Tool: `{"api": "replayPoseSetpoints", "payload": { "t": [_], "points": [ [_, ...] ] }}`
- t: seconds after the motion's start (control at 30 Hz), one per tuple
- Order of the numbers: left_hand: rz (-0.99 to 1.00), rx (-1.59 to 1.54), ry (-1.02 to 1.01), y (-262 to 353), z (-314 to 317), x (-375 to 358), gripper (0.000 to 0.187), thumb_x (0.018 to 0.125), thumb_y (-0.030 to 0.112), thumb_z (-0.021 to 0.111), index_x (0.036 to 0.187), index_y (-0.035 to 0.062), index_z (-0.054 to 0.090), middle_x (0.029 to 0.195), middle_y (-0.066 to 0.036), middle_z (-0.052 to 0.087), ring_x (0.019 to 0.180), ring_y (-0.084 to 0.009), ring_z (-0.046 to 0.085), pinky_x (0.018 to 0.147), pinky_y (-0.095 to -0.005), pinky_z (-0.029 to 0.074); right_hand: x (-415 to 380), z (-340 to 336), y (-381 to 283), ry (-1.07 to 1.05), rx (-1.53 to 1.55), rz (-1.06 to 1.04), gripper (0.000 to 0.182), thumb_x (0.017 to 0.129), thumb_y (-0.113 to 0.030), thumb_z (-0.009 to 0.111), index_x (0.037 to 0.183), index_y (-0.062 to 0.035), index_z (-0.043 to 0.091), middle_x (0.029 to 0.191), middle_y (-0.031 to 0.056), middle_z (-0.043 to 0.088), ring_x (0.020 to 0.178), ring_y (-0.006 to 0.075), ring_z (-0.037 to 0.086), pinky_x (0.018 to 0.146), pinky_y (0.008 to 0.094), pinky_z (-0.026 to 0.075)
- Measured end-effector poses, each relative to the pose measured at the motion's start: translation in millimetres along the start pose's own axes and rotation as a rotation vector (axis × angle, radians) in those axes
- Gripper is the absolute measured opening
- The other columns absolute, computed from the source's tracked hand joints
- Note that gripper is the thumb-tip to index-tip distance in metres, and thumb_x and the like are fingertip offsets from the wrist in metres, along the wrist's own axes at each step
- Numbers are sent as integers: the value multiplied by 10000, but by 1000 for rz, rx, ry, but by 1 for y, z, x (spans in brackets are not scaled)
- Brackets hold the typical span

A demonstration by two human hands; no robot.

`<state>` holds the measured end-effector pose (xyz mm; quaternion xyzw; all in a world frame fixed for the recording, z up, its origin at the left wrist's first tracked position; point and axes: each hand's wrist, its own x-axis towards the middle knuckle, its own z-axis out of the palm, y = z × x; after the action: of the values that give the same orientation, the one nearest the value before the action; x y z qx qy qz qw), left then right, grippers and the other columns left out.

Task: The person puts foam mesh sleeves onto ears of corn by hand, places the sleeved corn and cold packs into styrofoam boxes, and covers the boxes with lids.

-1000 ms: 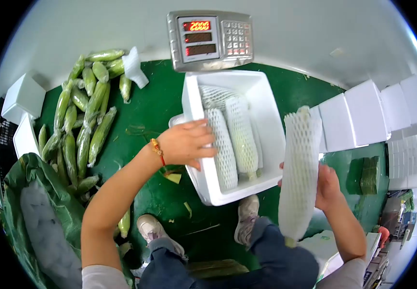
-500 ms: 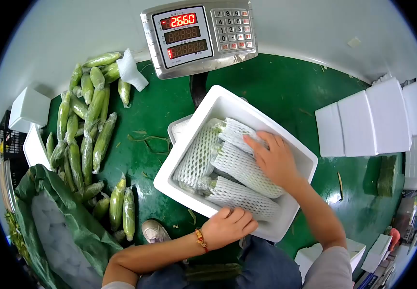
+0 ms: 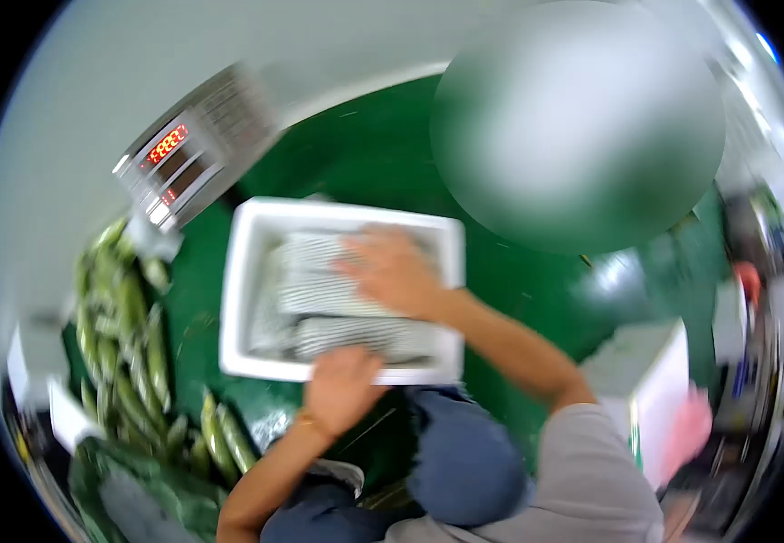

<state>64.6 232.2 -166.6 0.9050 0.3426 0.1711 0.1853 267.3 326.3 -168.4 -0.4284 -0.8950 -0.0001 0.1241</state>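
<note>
While the view is blurred, loose green cobs [image 3: 125, 344] lie left of the white foam box [image 3: 238, 299], with a scale [image 3: 195, 145] beyond them. The left hand [image 3: 342, 389] grips the box's near rim, fingers curled over it. The right hand [image 3: 392, 270] lies flat, open, on the net-wrapped cobs [image 3: 320, 308] inside the box.

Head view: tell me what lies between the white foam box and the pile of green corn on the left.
In the head view, only bare green floor separates the white foam box from the pile of green corn; motion blur hides small scraps.
</note>
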Motion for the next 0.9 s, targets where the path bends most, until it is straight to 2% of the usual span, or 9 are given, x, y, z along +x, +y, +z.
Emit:
{"api": "replayPoseSetpoints", "payload": {
  "t": [0.07,0.17,0.23,0.33,0.4,0.47,0.53,0.6,0.9],
  "points": [
    [-33,-239,-34,1,-31,-12,635,645,227,799,1201,56,544,1203,-196,535,1156,-387,473,986,-461,370,-61,-27,-35,248,119,201,570,781,-352,673,1305,-209,500,1394,95,429,1294,350,383,1038,600,280],
    [-213,-443,-163,2,-86,-61,602,703,120,717,1249,-3,494,1309,-199,484,1204,-332,473,1020,-416,359,-203,-87,-62,349,-8,660,624,706,-310,738,1264,-147,511,1361,126,442,1289,360,377,1060,544,286],
    [-426,-770,-379,20,-127,-95,484,934,339,550,1279,3,497,1201,-152,572,1124,-295,538,999,-417,400,-306,-154,-75,103,-59,1115,705,617,-276,794,1239,-100,513,1347,172,436,1294,377,359,1066,508,288],
    [-577,-949,-497,25,-154,-147,603,918,478,518,1318,28,481,1311,-161,503,1202,-309,488,1022,-440,369,-497,-159,-97,109,-790,1461,809,630,-348,812,1297,-63,452,1213,213,521,1147,384,485,905,512,411],
    [-569,-1045,-621,55,-173,-147,662,902,554,497,1342,60,474,1393,-144,445,1253,-307,450,1031,-445,358,-579,-175,-114,-58,-123,1835,774,653,-432,785,1263,-80,465,1031,192,629,961,349,612,788,443,495],
    [-563,-1087,-729,84,-169,-129,643,903,539,499,1321,50,485,1362,-149,463,1222,-303,466,1015,-440,368,-591,-162,-110,-163,-272,1687,631,662,-479,761,1087,-78,523,775,127,650,715,337,639,599,435,499],
    [-567,-1088,-802,111,-145,-103,625,905,524,500,1300,40,495,1331,-153,481,1191,-299,482,1000,-436,378,-581,-163,-128,-221,-238,1705,559,664,-511,747,954,-83,535,773,118,644,731,317,642,594,438,494],
    [-560,-1073,-837,132,-116,-83,607,907,509,501,1280,30,506,1300,-157,498,1160,-294,498,984,-431,389,-584,-140,-155,-7,-243,1470,521,660,-494,748,947,-104,557,796,84,634,787,278,635,635,418,496],
    [-614,-957,-830,190,-76,-46,532,914,441,508,1186,-14,553,1161,-177,578,1020,-275,570,915,-410,435,-508,-134,-217,19,-51,1211,456,644,-335,766,969,-111,538,771,55,605,740,246,621,590,377,477]
  ]
}}
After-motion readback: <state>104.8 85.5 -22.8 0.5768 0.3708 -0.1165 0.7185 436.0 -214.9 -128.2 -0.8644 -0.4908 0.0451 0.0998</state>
